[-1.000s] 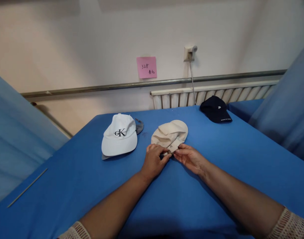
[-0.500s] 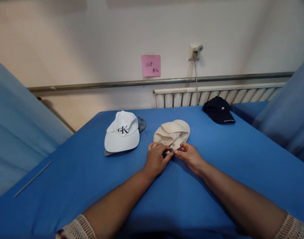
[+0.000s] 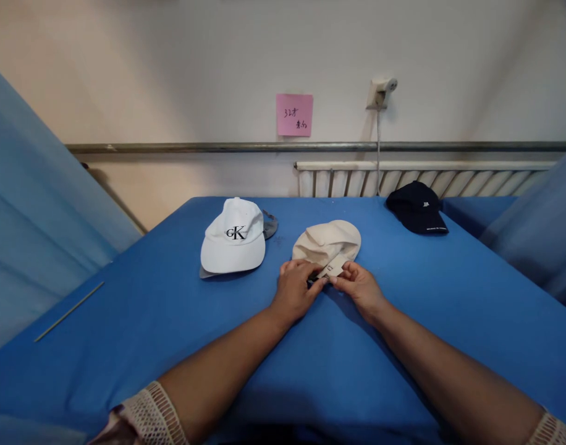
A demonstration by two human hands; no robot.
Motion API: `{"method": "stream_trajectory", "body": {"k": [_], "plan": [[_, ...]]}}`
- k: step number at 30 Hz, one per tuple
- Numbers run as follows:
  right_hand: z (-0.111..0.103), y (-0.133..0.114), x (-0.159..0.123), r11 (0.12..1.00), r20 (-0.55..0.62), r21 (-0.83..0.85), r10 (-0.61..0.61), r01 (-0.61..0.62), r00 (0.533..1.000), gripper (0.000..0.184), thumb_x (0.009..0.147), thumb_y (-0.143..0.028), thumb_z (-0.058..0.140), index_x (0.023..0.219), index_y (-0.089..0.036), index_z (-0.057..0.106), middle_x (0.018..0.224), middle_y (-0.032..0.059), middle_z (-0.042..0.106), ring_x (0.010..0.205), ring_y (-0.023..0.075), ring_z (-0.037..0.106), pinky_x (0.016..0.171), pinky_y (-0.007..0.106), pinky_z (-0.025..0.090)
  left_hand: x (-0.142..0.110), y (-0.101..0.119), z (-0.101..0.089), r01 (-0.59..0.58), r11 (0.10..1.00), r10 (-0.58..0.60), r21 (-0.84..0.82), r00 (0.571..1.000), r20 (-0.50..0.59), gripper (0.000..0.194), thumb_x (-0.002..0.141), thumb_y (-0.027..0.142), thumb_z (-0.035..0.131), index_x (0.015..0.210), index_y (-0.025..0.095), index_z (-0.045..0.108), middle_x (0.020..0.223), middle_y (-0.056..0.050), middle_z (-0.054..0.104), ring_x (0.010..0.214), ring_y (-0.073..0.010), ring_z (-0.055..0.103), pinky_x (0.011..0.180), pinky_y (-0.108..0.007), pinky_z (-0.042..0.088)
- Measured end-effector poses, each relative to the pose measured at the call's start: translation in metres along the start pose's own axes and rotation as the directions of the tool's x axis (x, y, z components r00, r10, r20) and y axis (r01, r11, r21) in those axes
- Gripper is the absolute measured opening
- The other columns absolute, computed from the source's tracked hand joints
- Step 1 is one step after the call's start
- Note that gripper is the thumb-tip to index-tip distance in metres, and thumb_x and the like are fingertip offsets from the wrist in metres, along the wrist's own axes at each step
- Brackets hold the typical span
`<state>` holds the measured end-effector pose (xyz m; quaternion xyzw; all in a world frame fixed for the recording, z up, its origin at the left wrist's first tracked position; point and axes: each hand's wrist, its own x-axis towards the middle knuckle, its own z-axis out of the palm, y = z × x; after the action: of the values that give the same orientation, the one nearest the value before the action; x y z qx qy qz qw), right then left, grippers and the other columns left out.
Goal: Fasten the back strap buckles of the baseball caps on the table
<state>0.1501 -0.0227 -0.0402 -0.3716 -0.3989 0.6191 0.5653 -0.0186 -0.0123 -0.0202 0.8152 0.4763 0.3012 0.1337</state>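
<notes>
A beige baseball cap (image 3: 327,241) lies on the blue-covered table in front of me, its brim pointing away and its back strap toward me. My left hand (image 3: 296,287) is closed on the strap end of the cap, thumb and fingers pinching near a small dark buckle-like part. From the other side my right hand (image 3: 361,289) pinches the same strap with thumb and forefinger. The fingertips of both hands almost meet there, and they partly hide the fastening.
To the left a white cap (image 3: 234,238) with black letters rests on a grey cap (image 3: 270,225). A dark navy cap (image 3: 417,207) sits at the back right. A thin stick (image 3: 70,312) lies near the left edge of the blue table (image 3: 181,334). Behind are a radiator (image 3: 348,179) and a rail.
The view has shifted slightly, so everything sits a little further right. Both hands keep their pinch on the cap's strap, with only small finger movement.
</notes>
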Motion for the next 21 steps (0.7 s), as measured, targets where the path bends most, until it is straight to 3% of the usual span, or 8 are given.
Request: {"method": "stream_trajectory", "body": {"k": [10, 16, 21], "plan": [[0.0, 0.002, -0.002, 1.0, 0.03, 0.0, -0.023, 0.023, 0.999, 0.037, 0.057, -0.028, 0.086, 0.085, -0.022, 0.062, 0.089, 0.0013, 0.072, 0.086, 0.0173, 0.065, 0.086, 0.032, 0.048, 0.001, -0.005, 0.007, 0.111, 0.987, -0.109, -0.115, 0.994, 0.018, 0.03, 0.079, 0.037, 0.068, 0.104, 0.022, 0.067, 0.095, -0.003, 0.071, 0.094, -0.0222, 0.06, 0.091, -0.04, 0.039], [-0.004, 0.0, -0.002, 0.998, 0.012, 0.037, 0.052, -0.052, 0.999, 0.036, 0.059, -0.029, 0.086, 0.079, -0.02, 0.057, 0.08, 0.0006, 0.069, 0.074, 0.0151, 0.065, 0.072, 0.03, 0.053, 0.002, -0.008, 0.006, 0.108, 0.978, -0.108, -0.177, 0.994, 0.014, 0.03, 0.078, 0.038, 0.069, 0.102, 0.021, 0.067, 0.095, -0.004, 0.072, 0.093, -0.0219, 0.061, 0.088, -0.037, 0.043], [-0.007, 0.003, -0.004, 0.99, -0.043, 0.125, 0.063, -0.057, 0.997, 0.039, 0.058, -0.026, 0.087, 0.079, -0.021, 0.054, 0.076, -0.0015, 0.068, 0.072, 0.0136, 0.066, 0.072, 0.03, 0.055, 0.003, -0.011, 0.006, 0.097, 0.967, -0.091, -0.234, 0.995, 0.036, 0.028, 0.078, 0.039, 0.068, 0.099, 0.02, 0.067, 0.095, -0.003, 0.072, 0.09, -0.02, 0.063, 0.086, -0.036, 0.045]]}}
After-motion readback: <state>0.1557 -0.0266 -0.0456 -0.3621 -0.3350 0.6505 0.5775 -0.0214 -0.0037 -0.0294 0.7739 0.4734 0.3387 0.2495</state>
